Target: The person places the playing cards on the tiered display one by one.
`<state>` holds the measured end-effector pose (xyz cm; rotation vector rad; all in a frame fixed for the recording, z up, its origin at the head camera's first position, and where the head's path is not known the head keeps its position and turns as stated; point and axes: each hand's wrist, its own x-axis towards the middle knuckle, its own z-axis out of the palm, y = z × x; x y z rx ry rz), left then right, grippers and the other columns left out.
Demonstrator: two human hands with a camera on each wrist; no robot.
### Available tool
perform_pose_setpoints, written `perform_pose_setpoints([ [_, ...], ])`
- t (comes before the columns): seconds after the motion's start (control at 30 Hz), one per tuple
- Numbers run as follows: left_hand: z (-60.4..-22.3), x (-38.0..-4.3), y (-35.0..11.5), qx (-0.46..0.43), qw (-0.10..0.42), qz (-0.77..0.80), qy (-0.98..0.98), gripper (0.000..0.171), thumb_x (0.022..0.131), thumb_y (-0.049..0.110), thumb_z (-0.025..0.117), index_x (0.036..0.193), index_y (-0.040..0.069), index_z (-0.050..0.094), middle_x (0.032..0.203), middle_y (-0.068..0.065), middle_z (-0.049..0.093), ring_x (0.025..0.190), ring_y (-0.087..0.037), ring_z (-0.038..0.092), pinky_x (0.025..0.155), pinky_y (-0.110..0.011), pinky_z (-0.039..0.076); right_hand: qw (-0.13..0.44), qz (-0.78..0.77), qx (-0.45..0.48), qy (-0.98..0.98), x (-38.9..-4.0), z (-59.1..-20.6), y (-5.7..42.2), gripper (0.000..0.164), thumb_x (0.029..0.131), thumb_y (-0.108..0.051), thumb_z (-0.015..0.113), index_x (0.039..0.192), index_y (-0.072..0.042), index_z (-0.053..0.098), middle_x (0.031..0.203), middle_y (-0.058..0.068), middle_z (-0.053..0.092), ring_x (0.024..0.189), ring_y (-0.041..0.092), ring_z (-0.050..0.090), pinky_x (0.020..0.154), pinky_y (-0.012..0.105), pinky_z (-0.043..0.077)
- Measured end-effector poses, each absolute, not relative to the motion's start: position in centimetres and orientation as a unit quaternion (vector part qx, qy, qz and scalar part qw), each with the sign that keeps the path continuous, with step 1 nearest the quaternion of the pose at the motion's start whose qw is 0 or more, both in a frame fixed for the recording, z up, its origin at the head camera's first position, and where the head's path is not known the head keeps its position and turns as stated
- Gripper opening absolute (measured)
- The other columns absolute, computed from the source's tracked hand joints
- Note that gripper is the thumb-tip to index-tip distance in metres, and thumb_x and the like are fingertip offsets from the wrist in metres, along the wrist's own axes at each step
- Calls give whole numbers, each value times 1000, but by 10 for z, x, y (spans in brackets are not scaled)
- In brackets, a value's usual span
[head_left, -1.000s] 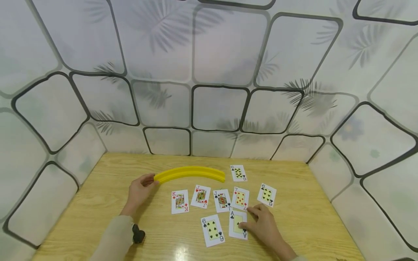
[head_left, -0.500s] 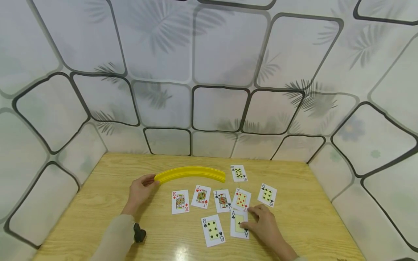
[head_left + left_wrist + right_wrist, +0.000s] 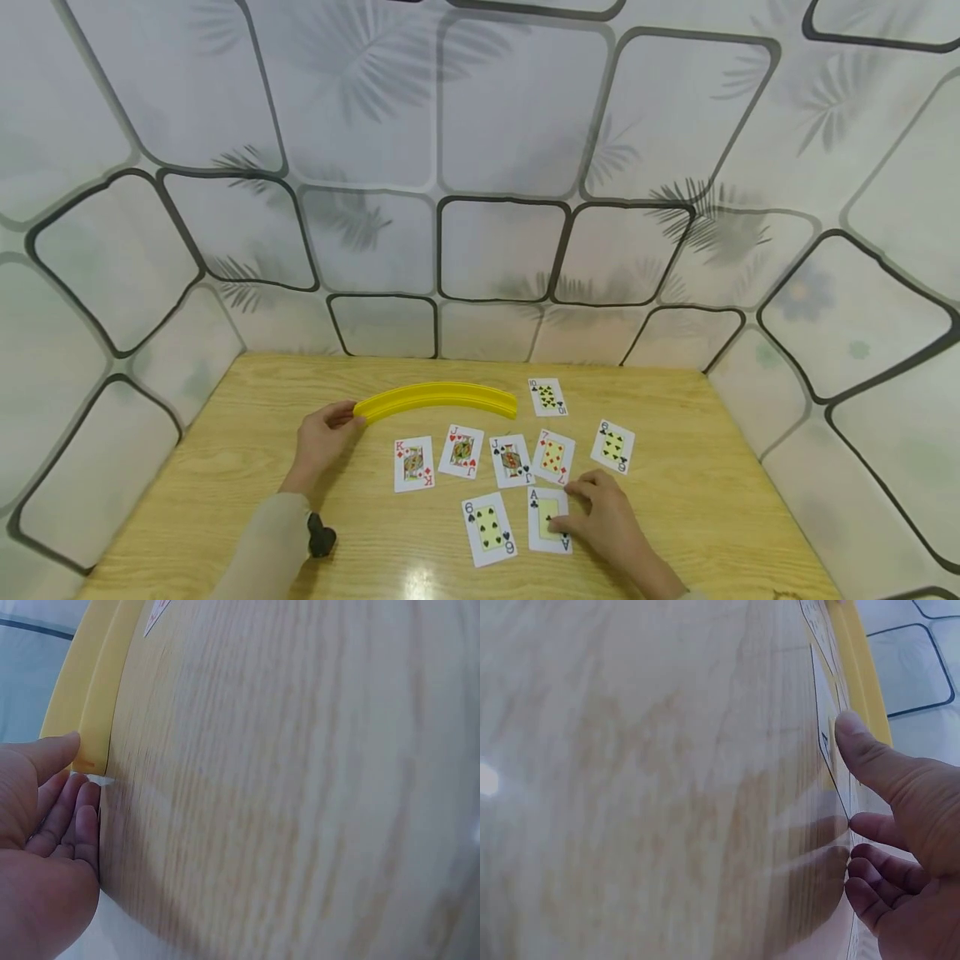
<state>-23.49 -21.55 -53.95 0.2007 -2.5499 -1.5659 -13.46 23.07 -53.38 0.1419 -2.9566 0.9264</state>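
We list: left hand (image 3: pixel 321 435), pinching the yellow rack (image 3: pixel 435 394) behind the cards (image 3: pixel 413 464), presumably steadying its end; right hand (image 3: pixel 611 514), thumb and forefinger pinching the ace (image 3: pixel 542 510) beside the front six (image 3: pixel 489 531), apparently for control.

My curved plastic strip (image 3: pixel 442 393) near the back edge of the tan, wood-grained tabletop (image 3: pixel 652 393) is plain yellow; my white rectangular card (image 3: pixel 540 510) has black clubs, a pale-yellow panel.
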Motion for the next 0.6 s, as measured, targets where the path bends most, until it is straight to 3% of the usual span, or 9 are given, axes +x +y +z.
perform_pose_setpoints([
  [0.13, -539, -234, -215, 68, 67, -521, -848, 39, 99, 8, 73, 133, -9, 67, 125, -29, 71, 112, -39, 70, 77, -7, 47, 8, 292, 52, -955, -133, -533, 231, 69, 64, -39, 100, 118, -2, 78, 114, 3, 62, 105, 18, 57, 94, 41, 54],
  [0.3, -539, -233, -215, 69, 64, -524, -846, 39, 99, 8, 73, 134, -9, 66, 126, -30, 71, 113, -40, 69, 77, -7, 47, 8, 290, 57, -955, -134, -533, 230, 66, 64, -36, 100, 116, -3, 79, 112, 2, 62, 102, 16, 55, 91, 37, 53],
  [0.6, -541, -235, -215, 72, 67, -517, -850, 39, 99, 10, 73, 133, -7, 68, 125, -28, 72, 109, -34, 71, 78, -8, 49, 7, 278, 54, -959, -135, -531, 228, 62, 62, -35, 100, 111, -4, 78, 109, 3, 63, 103, 20, 59, 97, 48, 55],
])
